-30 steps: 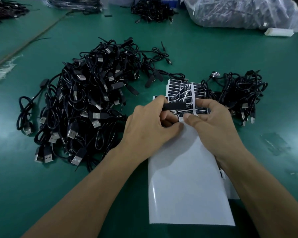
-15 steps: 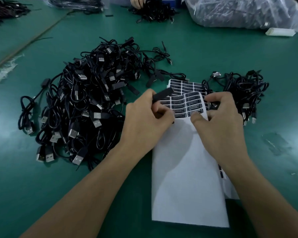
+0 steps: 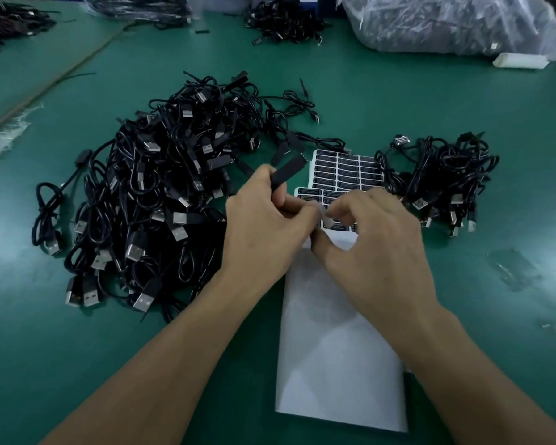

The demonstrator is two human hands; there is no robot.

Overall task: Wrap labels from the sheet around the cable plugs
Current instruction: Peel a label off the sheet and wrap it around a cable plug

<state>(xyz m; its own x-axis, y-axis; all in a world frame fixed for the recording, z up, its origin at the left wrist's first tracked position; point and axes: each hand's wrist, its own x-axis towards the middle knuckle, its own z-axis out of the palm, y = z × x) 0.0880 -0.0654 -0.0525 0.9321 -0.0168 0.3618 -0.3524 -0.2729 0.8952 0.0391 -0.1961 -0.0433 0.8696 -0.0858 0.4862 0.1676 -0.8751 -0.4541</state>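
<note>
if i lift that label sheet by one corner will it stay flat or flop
Probably floppy: the label sheet looks paper-thin, lying flat on the green table. Likely very light too. Its peeled white part shows a sheen, so it may slide easily if pushed.

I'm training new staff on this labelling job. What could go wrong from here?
1. The label pinched in the right hand looks curled. It may fold on itself or stick to a finger before reaching the plug.
2. It may go on crooked, since only the left hand steadies the plug.
3. The sheet lies loose beside the big cable pile, so a dragged cable could shift it.
</note>
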